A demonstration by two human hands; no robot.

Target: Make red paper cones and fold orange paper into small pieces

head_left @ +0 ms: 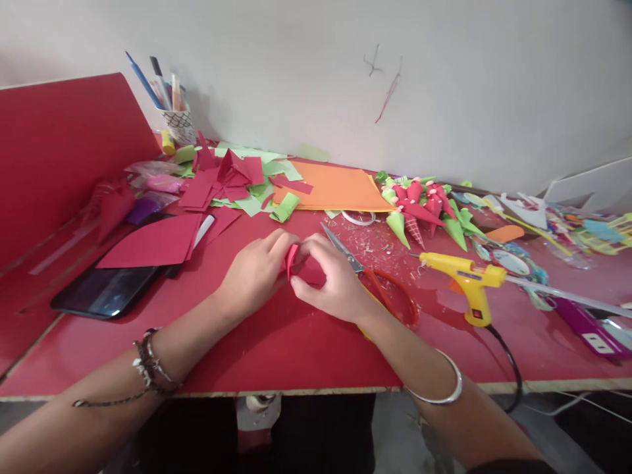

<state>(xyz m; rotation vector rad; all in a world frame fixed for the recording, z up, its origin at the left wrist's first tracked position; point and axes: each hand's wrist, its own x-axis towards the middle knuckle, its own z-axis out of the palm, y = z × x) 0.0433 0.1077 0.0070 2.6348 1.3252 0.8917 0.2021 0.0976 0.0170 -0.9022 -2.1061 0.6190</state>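
Note:
Both hands meet at the middle of the red table (296,355). My left hand (257,270) and my right hand (332,280) are closed around a small piece of red paper (302,265), which curls up between the fingertips. Red-handled scissors (380,280) lie on the table just right of my right hand, touching it or nearly so. A yellow glue gun (469,280) stands further right, its black cord running off the front edge.
Red and green paper scraps (232,181) and an orange sheet (333,187) lie at the back. Several red and green paper cones (424,210) sit at the back right. A dark phone (106,289) lies at the left. A pen cup (178,122) stands by the wall.

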